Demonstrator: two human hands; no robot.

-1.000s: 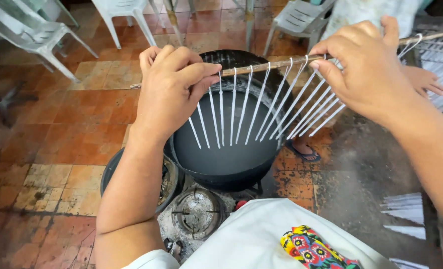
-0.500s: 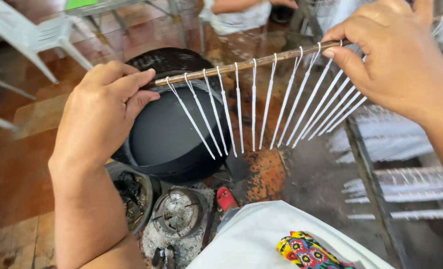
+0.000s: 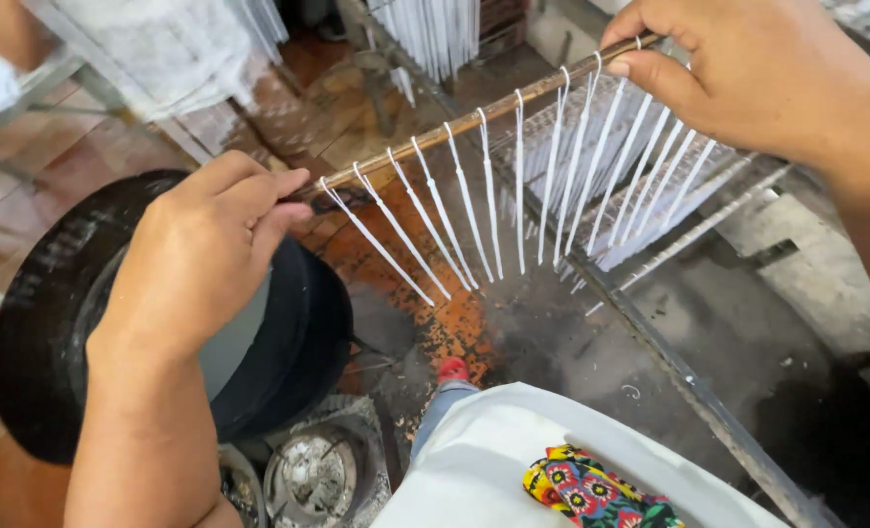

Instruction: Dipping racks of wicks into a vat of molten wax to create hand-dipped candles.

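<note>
Left hand [image 3: 200, 259] and right hand [image 3: 748, 68] each pinched an end of the wooden stick [image 3: 474, 117]; thin white candles [image 3: 474, 210] hung mid-frame, black pot [image 3: 53, 293] lower left.

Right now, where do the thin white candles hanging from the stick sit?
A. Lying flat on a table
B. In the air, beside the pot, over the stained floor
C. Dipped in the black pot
B: the white candles dangle from the stick, held by the left hand and right hand, clear of the black pot.

Stick [image 3: 474, 119] of hanging white candles [image 3: 513, 196], once above the black pot [image 3: 34, 323], now over the metal rack [image 3: 709, 220]
</note>
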